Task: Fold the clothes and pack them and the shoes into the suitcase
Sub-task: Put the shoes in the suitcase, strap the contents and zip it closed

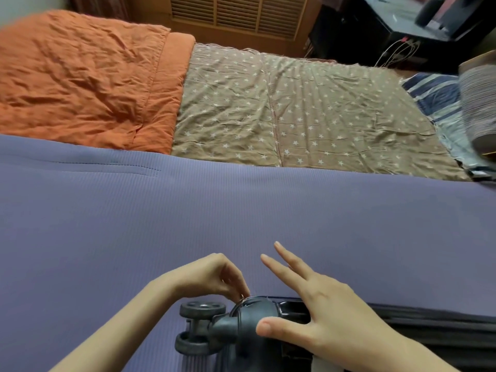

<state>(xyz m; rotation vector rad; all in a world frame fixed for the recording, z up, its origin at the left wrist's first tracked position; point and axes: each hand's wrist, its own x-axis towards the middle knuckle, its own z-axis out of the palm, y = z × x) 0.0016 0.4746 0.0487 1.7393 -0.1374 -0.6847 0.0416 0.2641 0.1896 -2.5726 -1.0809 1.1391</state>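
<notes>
Suitcase (241,210) is lying shut, contents hidden, my left hand (212,277) pinching its zip pull (242,296), my right hand (330,310) bracing flat-fingered; starting or finishing, I am only guessing.

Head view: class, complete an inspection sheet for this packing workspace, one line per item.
Surface: bed with star-print sheet; orange quilt at left.
Job's things: purple suitcase lies flat, lid down, across the bed, wheels nearest the camera; no clothes or shoes seen.
Clutter: striped blue cloth and grey striped bundle at right.
Hands: left hand pinches a metal piece, probably the zip pull, at the suitcase corner; right hand open, thumb on the wheel housing.
Cables: white wires beside the black cabinet.
Surroundings: louvred wooden panel behind the bed.
</notes>
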